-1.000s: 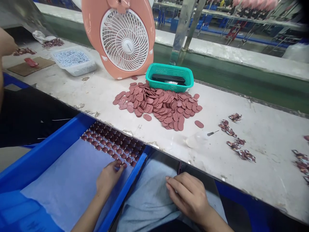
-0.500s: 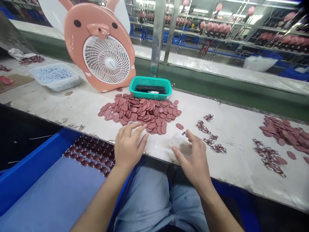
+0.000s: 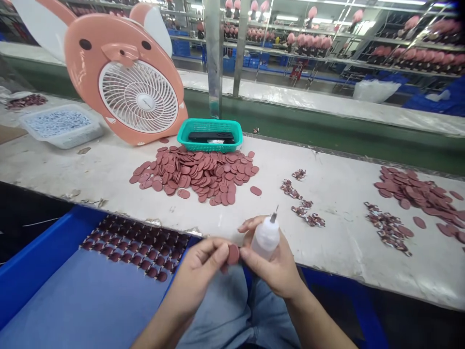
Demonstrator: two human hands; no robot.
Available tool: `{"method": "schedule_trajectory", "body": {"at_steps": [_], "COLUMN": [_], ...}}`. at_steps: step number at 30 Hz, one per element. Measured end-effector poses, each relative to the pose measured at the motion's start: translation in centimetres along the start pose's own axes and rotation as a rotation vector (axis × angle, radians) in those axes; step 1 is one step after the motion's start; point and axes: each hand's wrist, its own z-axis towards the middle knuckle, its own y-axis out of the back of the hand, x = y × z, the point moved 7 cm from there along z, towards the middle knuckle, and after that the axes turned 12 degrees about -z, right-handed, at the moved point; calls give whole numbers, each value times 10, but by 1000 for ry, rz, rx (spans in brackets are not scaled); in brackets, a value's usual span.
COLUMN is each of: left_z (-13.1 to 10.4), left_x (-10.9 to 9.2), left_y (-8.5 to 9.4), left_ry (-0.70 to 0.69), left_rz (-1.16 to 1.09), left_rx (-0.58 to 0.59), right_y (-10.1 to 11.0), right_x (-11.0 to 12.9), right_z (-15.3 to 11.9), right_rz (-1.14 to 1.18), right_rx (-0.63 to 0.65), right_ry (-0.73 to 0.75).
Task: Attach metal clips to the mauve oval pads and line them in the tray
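Note:
Between its thumb and fingers my left hand (image 3: 209, 264) pinches reddish-brown oval discs (image 3: 233, 254), at least two of them, over my lap. My right hand (image 3: 271, 259) is wrapped round a translucent white squeeze bottle (image 3: 266, 237), whose thin metal tip points up. The hands are close together just off the table's front edge. Beyond them on the white table lies a large pile of the same oval discs (image 3: 203, 172), with one loose disc (image 3: 255, 191) to its right. Small brown-and-white pieces (image 3: 307, 213) lie in clusters right of that.
A pink animal-shaped fan (image 3: 127, 77) stands behind the pile, beside a green basket (image 3: 210, 135) holding black items. At left is a clear tub (image 3: 61, 126) of blue-white bits. A blue bin (image 3: 72, 300) holds rows of brown pieces. More discs (image 3: 417, 191) lie at right.
My left hand has come back from the pile and now pinches discs. My right hand has taken hold of the bottle and lifted it nearer my lap. The view has shifted right.

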Motion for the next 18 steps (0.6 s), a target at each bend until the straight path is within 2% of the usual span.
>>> {"method": "schedule_trajectory", "body": {"at_steps": [2,4,6,10,12,14,16,18], "left_z": [-23,-41,-49,-52,-52,-50,-49,-48], "left_x": [32,49,56,58,59,57,53,46], "left_y": [-11,-17,-18,-15,-14,-12,-8,-2], "left_ry": [352,531,553,480,480,487,471,414], "left_rz": [-315,-439,-454,-454,-464,-485,-506,-524], "left_rx": [-3,-20,7,97,113,85,11,-83], "right_y": [-10,-20,-25,-37,-37,-23,-1,15], "right_x": [4,5,2,-1,-1,-3,-5,-4], "right_z": [-6,-17,-27,-46,-49,-47,-47,-49], "right_rz": [229,428,544,630,581,407,142,-98], "right_rx": [206,382,459,507,470,330,197,176], "right_ry": [-47,-135,-236,-365,-354,-310,-255,-219]}}
